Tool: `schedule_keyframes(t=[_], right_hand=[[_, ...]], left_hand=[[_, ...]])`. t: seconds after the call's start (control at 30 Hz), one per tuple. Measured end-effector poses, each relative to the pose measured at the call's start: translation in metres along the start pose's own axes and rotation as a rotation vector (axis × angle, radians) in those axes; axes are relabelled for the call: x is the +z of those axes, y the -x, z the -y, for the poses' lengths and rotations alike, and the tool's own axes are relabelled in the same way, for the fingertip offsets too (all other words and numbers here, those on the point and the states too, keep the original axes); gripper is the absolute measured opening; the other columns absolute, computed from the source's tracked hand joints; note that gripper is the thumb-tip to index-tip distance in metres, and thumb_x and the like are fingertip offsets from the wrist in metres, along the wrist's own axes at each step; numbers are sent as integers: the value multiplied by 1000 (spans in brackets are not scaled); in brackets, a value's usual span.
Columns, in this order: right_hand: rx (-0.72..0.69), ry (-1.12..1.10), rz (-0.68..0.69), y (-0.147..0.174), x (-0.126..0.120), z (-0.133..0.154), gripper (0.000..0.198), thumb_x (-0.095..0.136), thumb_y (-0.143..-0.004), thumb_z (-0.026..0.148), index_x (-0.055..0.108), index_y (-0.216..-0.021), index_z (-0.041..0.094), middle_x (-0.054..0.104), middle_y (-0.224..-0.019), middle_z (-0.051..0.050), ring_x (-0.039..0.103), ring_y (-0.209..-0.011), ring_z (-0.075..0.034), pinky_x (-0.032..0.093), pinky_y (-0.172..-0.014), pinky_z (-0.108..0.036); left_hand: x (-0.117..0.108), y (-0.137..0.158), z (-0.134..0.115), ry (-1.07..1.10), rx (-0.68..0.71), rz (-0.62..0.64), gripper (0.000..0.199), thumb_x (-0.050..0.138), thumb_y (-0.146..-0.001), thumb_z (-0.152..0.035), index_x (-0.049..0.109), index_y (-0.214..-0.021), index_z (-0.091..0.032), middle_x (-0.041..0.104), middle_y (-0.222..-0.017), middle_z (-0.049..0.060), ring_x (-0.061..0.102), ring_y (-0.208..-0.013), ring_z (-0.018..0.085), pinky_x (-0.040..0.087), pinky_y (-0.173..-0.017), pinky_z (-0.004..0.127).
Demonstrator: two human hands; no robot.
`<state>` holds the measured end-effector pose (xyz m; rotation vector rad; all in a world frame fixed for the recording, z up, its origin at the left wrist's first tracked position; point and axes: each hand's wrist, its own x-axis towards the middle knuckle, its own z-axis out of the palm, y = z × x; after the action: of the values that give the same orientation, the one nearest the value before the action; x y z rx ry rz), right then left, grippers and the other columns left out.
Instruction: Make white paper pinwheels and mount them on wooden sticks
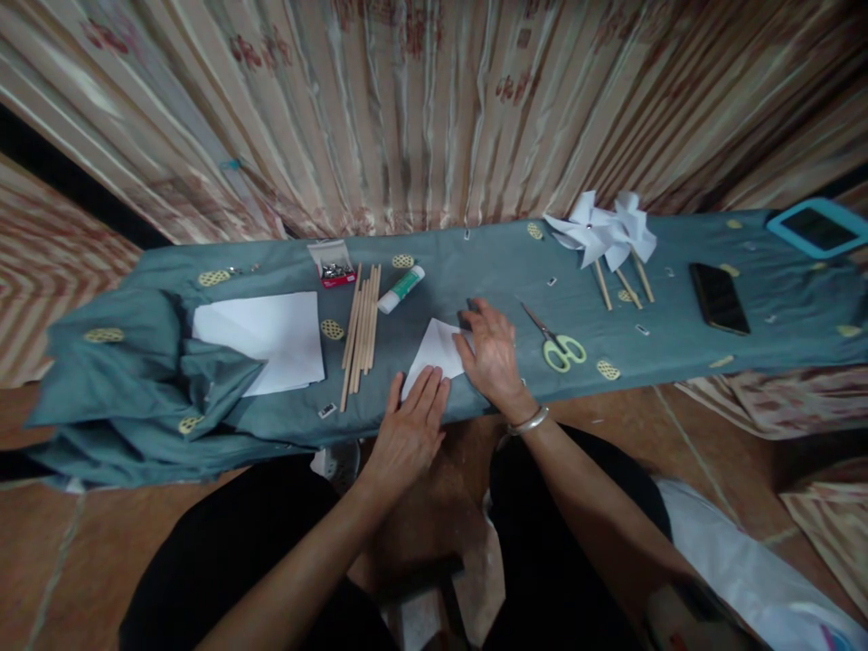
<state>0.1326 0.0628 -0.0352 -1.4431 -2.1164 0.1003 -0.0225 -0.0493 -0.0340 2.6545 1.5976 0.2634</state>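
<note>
A small folded sheet of white paper (pixel 434 347) lies on the cloth-covered table between my hands. My left hand (pixel 415 425) rests flat on its near left edge, fingers stretched out. On the paper's right side my right hand (pixel 492 355) presses down with fingers spread, a metal bangle on the wrist. Just right of it are scissors with light green handles (pixel 562 351), blades apart. A glue stick (pixel 401 289) lies beyond the paper, and several wooden sticks (pixel 362 330) lie to its left.
A stack of white paper (pixel 271 344) lies at left, partly under bunched cloth (pixel 155 371). Behind the sticks stands an opened small box of metal pins (pixel 334 267). Several paper pinwheels (pixel 600 231), a phone (pixel 720 297) and a blue-framed tablet (pixel 820 228) lie at right. A curtain (pixel 407 117) hangs behind.
</note>
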Motion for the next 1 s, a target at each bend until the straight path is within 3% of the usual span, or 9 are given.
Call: schedule_keyframes(t=[0.17, 0.4, 0.57, 0.73, 1.0], right_hand=[[-102, 33, 51, 21, -7, 7, 57, 48, -93, 42, 40, -139, 9, 37, -149, -25, 32, -140, -33, 28, -110, -52], [-58, 79, 108, 35, -10, 14, 56, 39, -96, 42, 38, -142, 10, 33, -153, -22, 24, -145, -30, 20, -114, -52], [31, 154, 72, 33, -16, -11, 58, 40, -96, 44, 39, -142, 10, 34, -152, -22, 25, -145, -31, 20, -114, -53], [129, 226, 46, 30, -24, -42, 56, 41, -95, 44, 43, -141, 11, 34, -152, -23, 26, -143, -33, 21, -112, -54], [153, 205, 11, 32, -28, -51, 50, 37, -95, 36, 43, -140, 14, 34, -152, -20, 23, -144, -33, 22, -111, -57]], left_hand=[[0, 0, -2, 10, -16, -8, 56, 43, -90, -22, 34, -144, -7, 35, -152, 19, 29, -144, 28, 19, -116, 59], [3, 0, -1, 29, -10, -34, 52, 41, -92, -21, 37, -142, -9, 38, -151, 18, 30, -143, 28, 16, -115, 63], [4, 5, 2, 9, -2, -45, 50, 39, -93, -19, 39, -142, -10, 35, -153, 17, 29, -144, 28, 14, -116, 62], [2, 30, 9, -45, -38, -20, 55, 38, -91, -16, 34, -146, -11, 33, -154, 17, 29, -144, 27, 12, -117, 60], [-3, 49, 8, -83, -90, -2, 59, 42, -89, -16, 33, -147, -9, 34, -153, 18, 29, -144, 28, 8, -118, 57]])
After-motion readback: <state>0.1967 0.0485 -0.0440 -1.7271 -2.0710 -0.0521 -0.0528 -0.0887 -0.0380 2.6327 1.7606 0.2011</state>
